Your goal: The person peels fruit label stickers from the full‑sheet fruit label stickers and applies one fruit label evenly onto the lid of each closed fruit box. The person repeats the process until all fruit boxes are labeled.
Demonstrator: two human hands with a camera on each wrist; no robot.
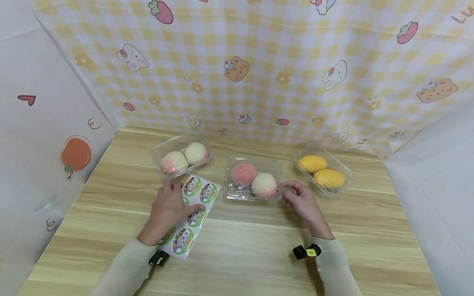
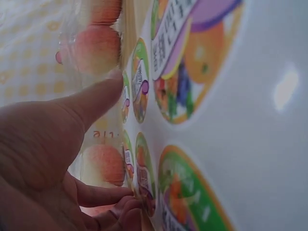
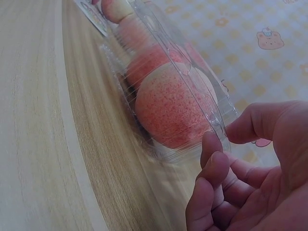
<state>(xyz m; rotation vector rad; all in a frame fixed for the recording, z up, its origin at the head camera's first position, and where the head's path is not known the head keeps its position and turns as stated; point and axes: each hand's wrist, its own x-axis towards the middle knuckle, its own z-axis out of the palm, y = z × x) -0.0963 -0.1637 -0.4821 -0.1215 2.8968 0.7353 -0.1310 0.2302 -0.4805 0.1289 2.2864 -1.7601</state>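
A sheet of round fruit stickers (image 1: 195,219) lies slanted on the table's left half. My left hand (image 1: 169,210) rests on it with the thumb spread across the stickers; in the left wrist view the other fingertips (image 2: 130,211) touch the sheet near its edge. In the middle stands a closed clear plastic box (image 1: 232,195) with two peaches in it, one deep pink (image 1: 244,175), one pale with a pink blush (image 1: 264,185). My right hand (image 1: 303,204) pinches the box's right rim between thumb and fingers, as the right wrist view shows.
At the back left is another clear box (image 1: 164,146) with two pale pink peaches (image 1: 175,163). A third clear box (image 1: 347,171) at the back right holds two yellow mangoes (image 1: 329,179). Behind the wooden table (image 1: 256,262) hangs a yellow checked cloth (image 1: 264,48).
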